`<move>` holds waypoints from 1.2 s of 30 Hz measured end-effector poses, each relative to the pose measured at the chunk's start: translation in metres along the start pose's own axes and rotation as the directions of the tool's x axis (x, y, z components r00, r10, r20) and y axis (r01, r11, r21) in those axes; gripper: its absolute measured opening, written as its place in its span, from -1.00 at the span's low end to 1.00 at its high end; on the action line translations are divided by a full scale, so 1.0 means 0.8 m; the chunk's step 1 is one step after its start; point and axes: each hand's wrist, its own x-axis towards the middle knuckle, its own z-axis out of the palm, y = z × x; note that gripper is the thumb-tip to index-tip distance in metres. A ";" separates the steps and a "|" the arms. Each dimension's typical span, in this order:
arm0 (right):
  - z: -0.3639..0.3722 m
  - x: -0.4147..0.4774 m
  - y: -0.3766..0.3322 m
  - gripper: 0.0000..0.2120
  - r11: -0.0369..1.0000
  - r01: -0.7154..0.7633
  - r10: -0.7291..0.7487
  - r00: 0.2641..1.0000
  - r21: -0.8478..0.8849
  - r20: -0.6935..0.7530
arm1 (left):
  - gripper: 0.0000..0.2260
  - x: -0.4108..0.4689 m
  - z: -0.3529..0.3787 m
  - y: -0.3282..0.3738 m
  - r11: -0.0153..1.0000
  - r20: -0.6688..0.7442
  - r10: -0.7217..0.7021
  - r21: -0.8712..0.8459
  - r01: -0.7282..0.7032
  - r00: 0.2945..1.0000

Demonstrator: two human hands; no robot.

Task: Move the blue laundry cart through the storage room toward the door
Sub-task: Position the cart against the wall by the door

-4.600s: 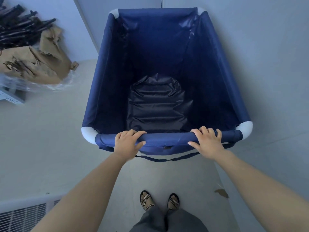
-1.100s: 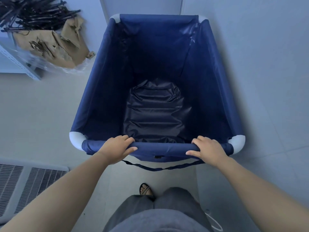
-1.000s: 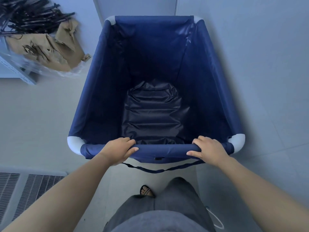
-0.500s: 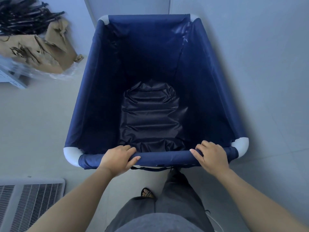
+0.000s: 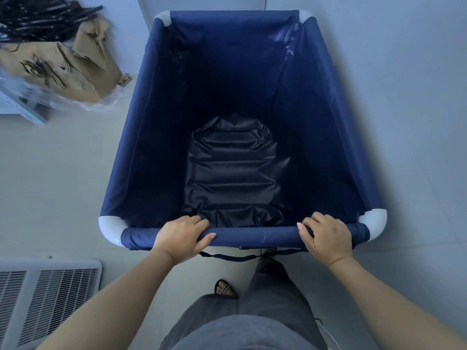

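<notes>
The blue laundry cart (image 5: pixel 255 236) fills the middle of the head view. It has navy fabric walls, white corner pieces and nothing inside but a dark wrinkled bottom. My left hand (image 5: pixel 182 238) grips the near rail toward its left end. On the same rail, toward its right end, my right hand (image 5: pixel 326 237) is closed around the fabric-covered bar. The cart's wheels are hidden under the fabric. My grey trousers and one sandalled foot show below the rail.
A heap of torn brown paper (image 5: pixel 63 69) and dark sticks (image 5: pixel 35 18) lies on a low shelf at the upper left. A white vented unit (image 5: pixel 43 296) sits at the lower left. A grey wall (image 5: pixel 404 97) runs close along the cart's right side.
The near rail has come closer to my body and sits lower in view. The vented unit at lower left has shifted right, the paper heap has slid a little. Both hands keep their grip.
</notes>
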 end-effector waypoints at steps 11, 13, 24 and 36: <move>0.004 0.004 0.004 -0.61 0.999 0.045 -0.045 0.999 0.005 -0.004 | -0.63 0.017 -0.005 0.044 0.983 -0.069 -0.163 -0.099 0.156 0.984; 0.005 0.006 0.007 -0.61 0.999 0.051 -0.051 0.999 0.018 -0.001 | -0.55 0.021 -0.007 0.058 0.969 -0.098 -0.235 -0.101 0.225 0.967; 0.009 0.016 0.018 -0.58 0.995 0.100 -0.100 0.995 0.026 -0.016 | -0.47 0.026 0.005 0.069 0.943 -0.217 -0.330 -0.112 0.313 0.919; 0.010 0.021 0.020 -0.56 0.996 0.091 -0.091 0.995 0.008 -0.048 | -0.45 0.029 0.007 0.069 0.946 -0.237 -0.323 -0.102 0.307 0.916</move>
